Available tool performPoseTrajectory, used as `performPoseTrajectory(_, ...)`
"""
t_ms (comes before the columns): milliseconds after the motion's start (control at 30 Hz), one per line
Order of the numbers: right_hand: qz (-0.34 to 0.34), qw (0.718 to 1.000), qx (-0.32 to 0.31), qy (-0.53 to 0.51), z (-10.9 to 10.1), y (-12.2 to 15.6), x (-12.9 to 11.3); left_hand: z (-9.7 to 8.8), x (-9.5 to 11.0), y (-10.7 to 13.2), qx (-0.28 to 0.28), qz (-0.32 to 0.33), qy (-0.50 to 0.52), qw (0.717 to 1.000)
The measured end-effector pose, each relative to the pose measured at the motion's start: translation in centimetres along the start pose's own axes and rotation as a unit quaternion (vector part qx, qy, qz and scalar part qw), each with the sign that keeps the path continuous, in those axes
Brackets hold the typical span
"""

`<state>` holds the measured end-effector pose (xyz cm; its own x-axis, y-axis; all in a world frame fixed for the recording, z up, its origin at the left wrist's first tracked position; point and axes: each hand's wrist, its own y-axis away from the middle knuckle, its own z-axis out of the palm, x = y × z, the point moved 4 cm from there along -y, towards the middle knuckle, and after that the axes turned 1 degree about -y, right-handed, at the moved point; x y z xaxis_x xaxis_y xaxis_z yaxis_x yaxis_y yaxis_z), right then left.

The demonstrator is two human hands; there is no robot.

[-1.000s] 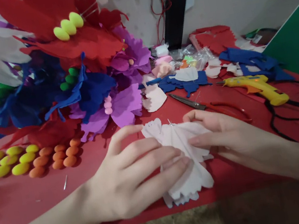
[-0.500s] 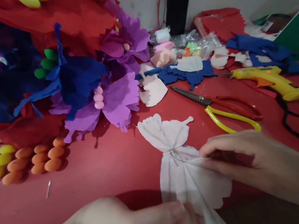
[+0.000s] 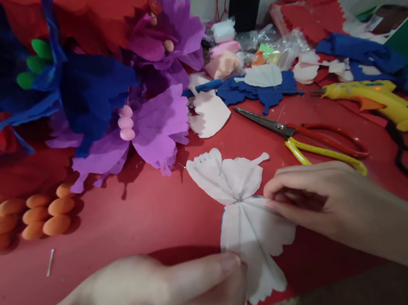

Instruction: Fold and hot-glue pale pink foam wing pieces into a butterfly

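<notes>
A white butterfly cutout [image 3: 246,224] of thin fabric or paper lies on the red table, gathered at its middle, with its wings spread toward and away from me. My left hand [image 3: 174,294] pinches the left edge of its nearer wing between thumb and fingers. On the other side, my right hand [image 3: 307,197] has thumb and forefinger closed on the wing's upper right edge. Scissors [image 3: 295,131] with red and yellow handles lie just beyond my right hand, blades partly apart. Some of the wing edge is hidden behind my left fingers.
Purple [image 3: 159,123] and blue butterflies [image 3: 94,93] crowd the left back. Orange ovals [image 3: 56,223] and a small white stick [image 3: 50,262] lie at left. A yellow glue gun [image 3: 379,95] with a black cord rests at right, near blue cutouts [image 3: 260,90] and red sheets [image 3: 310,18].
The nearer wings have been spread flatter, and the lower part now shows its scalloped end. A loop of wire or thread at the middle no longer shows. My view has shifted slightly.
</notes>
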<state>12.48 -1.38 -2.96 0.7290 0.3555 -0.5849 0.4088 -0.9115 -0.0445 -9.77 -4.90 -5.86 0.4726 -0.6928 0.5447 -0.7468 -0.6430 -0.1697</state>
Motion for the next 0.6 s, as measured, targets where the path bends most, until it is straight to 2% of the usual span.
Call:
performPoseTrajectory(100, -0.002, 1.000, 0.007, 0.005, 0.1, -0.1, 0.0, 0.5, 0.7, 0.0, -0.024, 0.041, -0.020, 0.999)
performPoseTrajectory(267, -0.002, 1.000, -0.008, 0.005, 0.1, -0.5, -0.2, 1.5, 1.9, -1.4, 0.010, 0.009, -0.088, 0.996)
performPoseTrajectory(367, -0.015, 1.000, 0.000, 0.008, 0.1, -0.5, -0.2, 1.8, 2.3, -1.9, 0.019, 0.016, -0.135, 0.991)
performPoseTrajectory(467, -0.019, 1.000, 0.009, 0.007, 0.1, -0.4, -0.1, 1.9, 2.4, -1.4, 0.021, 0.031, -0.177, 0.983)
performPoseTrajectory(533, -0.014, 1.000, 0.007, 0.010, 0.3, -0.4, 0.0, 1.6, 2.2, -0.9, 0.012, 0.060, -0.204, 0.977)
performPoseTrajectory(600, -0.015, 1.000, 0.010, 0.016, 0.4, -0.3, 0.1, 1.2, 2.1, -0.6, -0.011, 0.124, -0.226, 0.966)
